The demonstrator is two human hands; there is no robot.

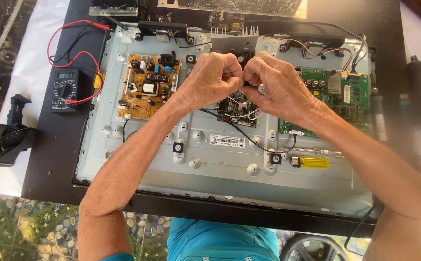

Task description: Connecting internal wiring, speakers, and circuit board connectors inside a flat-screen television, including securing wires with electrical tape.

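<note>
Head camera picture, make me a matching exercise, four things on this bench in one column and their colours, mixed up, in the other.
Things:
1. multimeter
2. power board
3. main board
4. screwdriver handle

Colours:
A. green
B. clear yellow
C. black
D. tan-orange

Pairs: 1-C, 2-D, 3-A, 4-B

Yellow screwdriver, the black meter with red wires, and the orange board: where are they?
yellow screwdriver [313, 162]: head view, on its see-through yellow handle.
black meter [66, 90]: head view, on its round dial.
orange board [147, 87]: head view, on the middle of the board, by the pale block.
</note>
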